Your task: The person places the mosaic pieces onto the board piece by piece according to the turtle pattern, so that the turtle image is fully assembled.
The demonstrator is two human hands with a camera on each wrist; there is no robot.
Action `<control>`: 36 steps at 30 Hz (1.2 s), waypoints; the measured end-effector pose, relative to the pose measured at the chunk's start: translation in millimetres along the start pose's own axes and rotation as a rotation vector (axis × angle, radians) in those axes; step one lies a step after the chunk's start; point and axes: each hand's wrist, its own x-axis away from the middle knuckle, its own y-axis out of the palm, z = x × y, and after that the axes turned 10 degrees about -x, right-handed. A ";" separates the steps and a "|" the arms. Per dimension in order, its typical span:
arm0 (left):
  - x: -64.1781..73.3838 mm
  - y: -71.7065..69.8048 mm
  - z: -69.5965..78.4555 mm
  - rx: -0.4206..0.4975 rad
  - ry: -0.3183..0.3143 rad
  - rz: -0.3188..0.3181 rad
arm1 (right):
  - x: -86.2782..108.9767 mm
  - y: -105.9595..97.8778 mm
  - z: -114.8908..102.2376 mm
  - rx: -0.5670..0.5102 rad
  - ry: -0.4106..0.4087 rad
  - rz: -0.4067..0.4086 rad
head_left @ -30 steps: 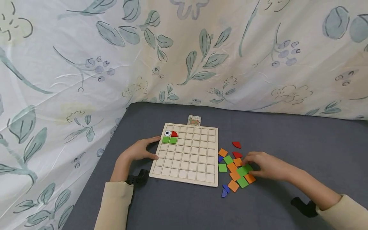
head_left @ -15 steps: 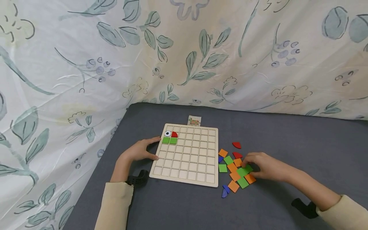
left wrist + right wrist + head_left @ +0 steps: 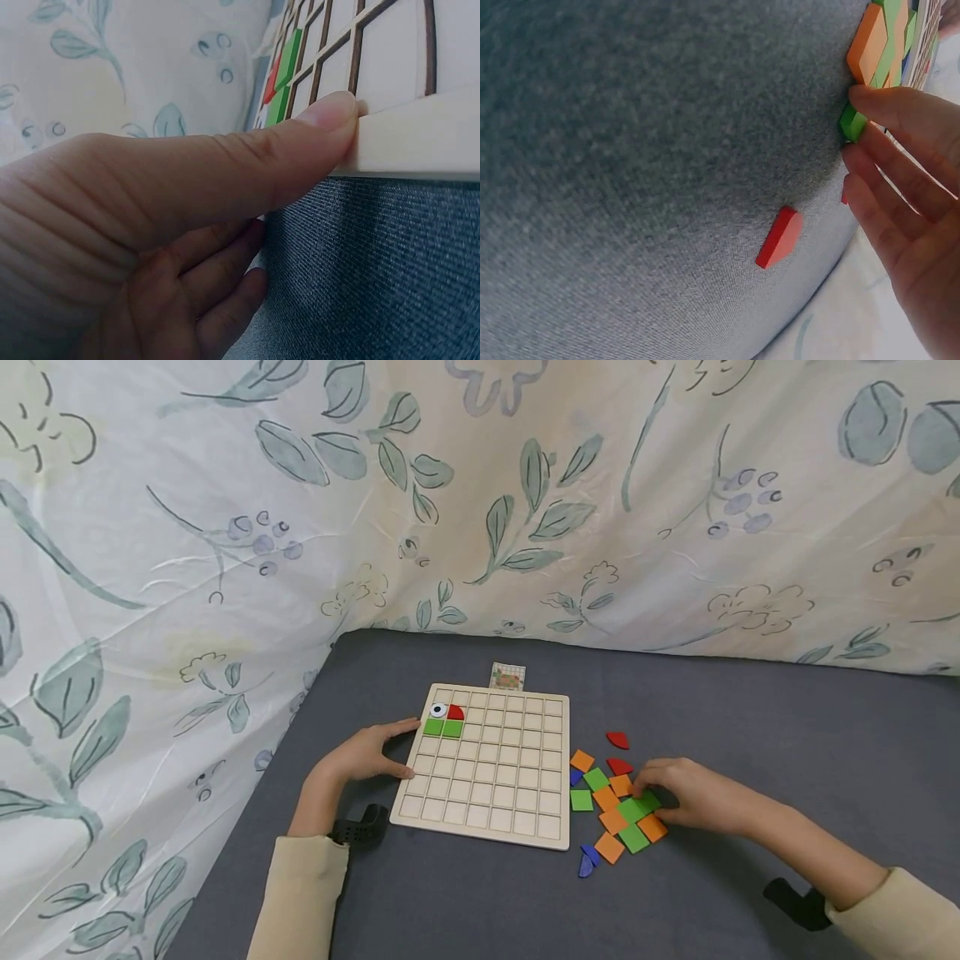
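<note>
A square wooden grid board lies on the dark cloth. In its upper left corner sit an eye tile, a red quarter-round tile and two green square tiles. My left hand touches the board's left edge with extended fingers; in the left wrist view its thumb rests against the rim. On the right, my right hand pinches a green square tile between thumb and fingers, at the edge of the loose tile pile. The fingers partly cover that tile.
Loose orange tiles, more green tiles, blue pieces and red pieces lie right of the board. A small pattern card lies behind it. A flowered curtain hangs along the back and left.
</note>
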 end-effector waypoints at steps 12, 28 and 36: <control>0.2 -0.8 2.0 -0.011 0.002 -0.003 | 0.5 -1.6 1.2 0.011 0.017 0.005; -1.2 -0.2 0.6 -0.018 -0.015 0.003 | 2.3 -24.9 -12.1 -0.058 0.167 -0.125; -1.2 0.1 0.3 -0.018 -0.008 0.004 | 3.0 -35.2 -13.8 -0.078 0.234 -0.140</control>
